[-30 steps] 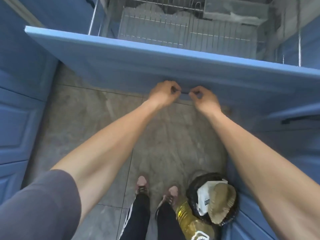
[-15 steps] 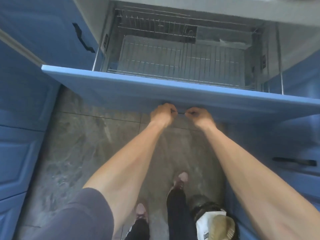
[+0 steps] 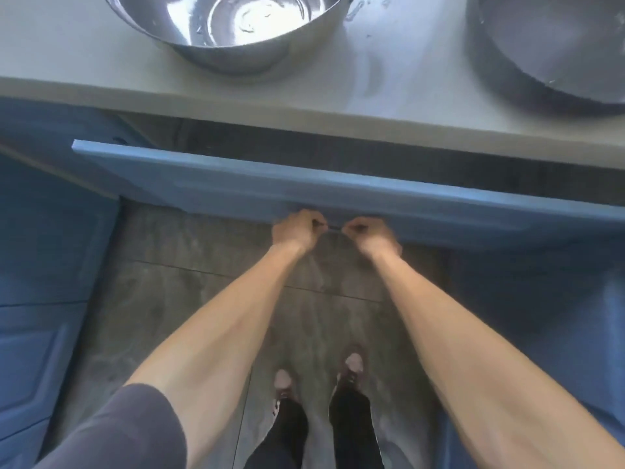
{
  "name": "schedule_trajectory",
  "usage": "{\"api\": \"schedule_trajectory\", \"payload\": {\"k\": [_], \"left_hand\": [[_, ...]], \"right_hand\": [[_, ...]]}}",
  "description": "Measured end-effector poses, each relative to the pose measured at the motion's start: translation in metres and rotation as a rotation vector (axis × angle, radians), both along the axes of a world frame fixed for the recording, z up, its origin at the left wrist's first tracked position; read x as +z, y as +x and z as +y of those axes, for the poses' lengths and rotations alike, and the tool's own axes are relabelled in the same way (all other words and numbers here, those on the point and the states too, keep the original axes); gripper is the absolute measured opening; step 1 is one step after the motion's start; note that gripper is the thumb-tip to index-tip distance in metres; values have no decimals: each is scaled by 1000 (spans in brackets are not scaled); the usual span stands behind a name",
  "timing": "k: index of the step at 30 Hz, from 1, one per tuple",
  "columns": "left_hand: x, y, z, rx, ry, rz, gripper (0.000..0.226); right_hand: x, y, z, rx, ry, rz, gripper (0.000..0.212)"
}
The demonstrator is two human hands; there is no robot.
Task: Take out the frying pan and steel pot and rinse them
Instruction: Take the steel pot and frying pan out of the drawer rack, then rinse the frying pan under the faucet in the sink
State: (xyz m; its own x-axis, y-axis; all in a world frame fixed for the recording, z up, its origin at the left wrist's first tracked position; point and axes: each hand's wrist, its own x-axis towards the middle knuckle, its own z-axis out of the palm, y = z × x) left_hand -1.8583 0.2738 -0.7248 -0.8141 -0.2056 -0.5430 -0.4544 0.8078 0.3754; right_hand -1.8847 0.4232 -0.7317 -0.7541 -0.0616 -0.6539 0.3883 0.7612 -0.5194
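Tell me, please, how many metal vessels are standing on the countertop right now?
2. A shiny steel bowl stands at the top left of the countertop, and a duller metal pan at the top right. Both are cut off by the frame, so more may sit beyond it.

A: Where are the hands?
B: The left hand [image 3: 297, 230] and right hand [image 3: 370, 235] both curl round a thin dark handle [image 3: 333, 227] on the blue drawer front [image 3: 236, 187]; the drawer stands slightly out beneath the bench [image 3: 84, 72].
A: And on top?
B: A steel pot [image 3: 230, 25] at the left; a dark pan [image 3: 548, 45] at the right; shoes [image 3: 353, 363] on the grey tiled floor [image 3: 189, 275].
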Motion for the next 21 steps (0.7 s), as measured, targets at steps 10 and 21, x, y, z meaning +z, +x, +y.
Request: {"api": "schedule_trajectory", "payload": {"k": [10, 21], "left_hand": [[-10, -67, -8, 8, 51, -91, 23], [-50, -72, -27, -6, 188, -285, 42]], "right_hand": [[3, -66, -11, -29, 72, -30, 11], [32, -71, -17, 126, 45, -204, 39]]}}
